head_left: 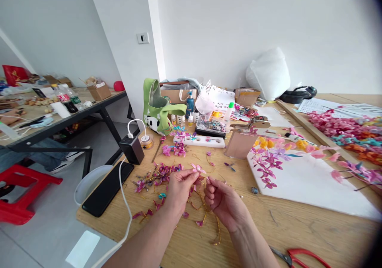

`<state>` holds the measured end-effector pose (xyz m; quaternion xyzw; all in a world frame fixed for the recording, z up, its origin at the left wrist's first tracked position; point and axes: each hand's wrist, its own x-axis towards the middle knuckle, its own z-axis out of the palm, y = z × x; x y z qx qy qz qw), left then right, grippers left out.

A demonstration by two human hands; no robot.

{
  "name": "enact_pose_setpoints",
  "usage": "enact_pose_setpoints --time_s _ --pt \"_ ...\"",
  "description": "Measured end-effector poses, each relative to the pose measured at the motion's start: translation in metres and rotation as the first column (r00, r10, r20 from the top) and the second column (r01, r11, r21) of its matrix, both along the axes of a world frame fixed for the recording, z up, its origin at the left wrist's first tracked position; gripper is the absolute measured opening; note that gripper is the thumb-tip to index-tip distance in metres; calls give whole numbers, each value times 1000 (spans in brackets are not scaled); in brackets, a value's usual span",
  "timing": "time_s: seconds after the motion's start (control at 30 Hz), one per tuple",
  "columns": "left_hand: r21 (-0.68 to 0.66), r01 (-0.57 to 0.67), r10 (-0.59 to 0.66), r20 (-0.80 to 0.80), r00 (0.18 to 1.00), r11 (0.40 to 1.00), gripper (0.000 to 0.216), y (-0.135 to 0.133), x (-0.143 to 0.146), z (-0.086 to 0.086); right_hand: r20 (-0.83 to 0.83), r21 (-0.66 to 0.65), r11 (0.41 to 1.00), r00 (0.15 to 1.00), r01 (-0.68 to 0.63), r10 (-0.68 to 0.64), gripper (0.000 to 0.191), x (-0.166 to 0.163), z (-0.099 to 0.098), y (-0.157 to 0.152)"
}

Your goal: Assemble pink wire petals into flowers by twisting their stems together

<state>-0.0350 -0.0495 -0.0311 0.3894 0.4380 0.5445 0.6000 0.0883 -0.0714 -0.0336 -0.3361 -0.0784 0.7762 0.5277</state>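
My left hand (179, 188) pinches a small pink paper flower (198, 168) by its gold wire stem, fingers closed round it, just above the wooden table (298, 236). Close to its right, my right hand (222, 202) is curled, fingertips pressed together on the thin gold wire (205, 210) that trails down to the table. Loose purple and pink petals and wire bits (155, 177) lie scattered just behind and left of both hands.
A black phone (107, 188) and a black charger (131, 149) with a white cable lie at the left edge. Red-handled scissors (301, 256) sit near right. A white board with flower branches (298, 180) is right; a green bag (158, 109), glue bottles and boxes stand behind.
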Motion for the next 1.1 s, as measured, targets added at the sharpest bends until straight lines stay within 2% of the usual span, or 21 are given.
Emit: enact_pose_setpoints --time_s 0.2,0.53,0.67,0.87,1.1 --pt "27 -2 2 2 1000 1000 20 1 0 -7 23 21 1000 1000 4 -5 22 -1 -1 0" --pt "31 -15 15 -2 1000 999 19 1 0 -1 92 99 994 995 36 -45 22 -2 -4 0" --pt "32 -27 28 -18 999 999 18 1 -1 0 66 120 992 997 41 -50 19 -2 -2 0" --pt "39 -115 115 7 993 993 22 2 -2 -3 1 154 976 988 153 -155 14 2 -1 -1" --pt "22 -101 99 60 993 995 21 2 -2 -3 -2 127 981 989 149 -150 16 2 2 0"
